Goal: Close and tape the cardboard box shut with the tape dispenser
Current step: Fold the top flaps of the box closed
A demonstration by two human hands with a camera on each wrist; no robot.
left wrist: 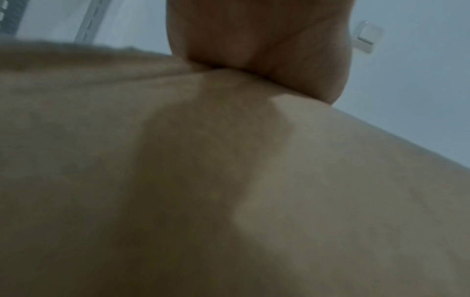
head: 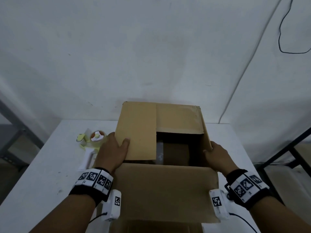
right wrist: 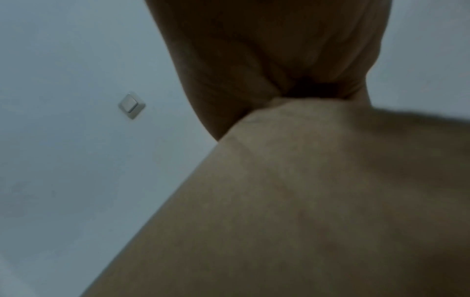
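A brown cardboard box (head: pixel 168 190) stands on the white table (head: pixel 42 165), top partly open. Its left flap (head: pixel 139 128) and far flap (head: pixel 178 120) lie folded in. The near flap hangs out toward me. My left hand (head: pixel 117 142) grips the left flap's outer edge, thumb on top. My right hand (head: pixel 210 147) pinches the upright right flap (head: pixel 207 132). The tape dispenser (head: pixel 90 145), white-handled with yellow parts and a tape roll, lies on the table left of the box, beside my left hand. Both wrist views show only a palm (left wrist: pixel 254 40) (right wrist: pixel 267 50) against cardboard (left wrist: pixel 229 180) (right wrist: pixel 305 201).
Metal frames stand left (head: pixel 15 132) and right (head: pixel 286 148) of the table. A black cable (head: pixel 282 31) hangs on the white wall behind. A wall switch (right wrist: pixel 131 104) shows in the wrist views. Something brown (head: pixel 175 153) lies inside the dark box.
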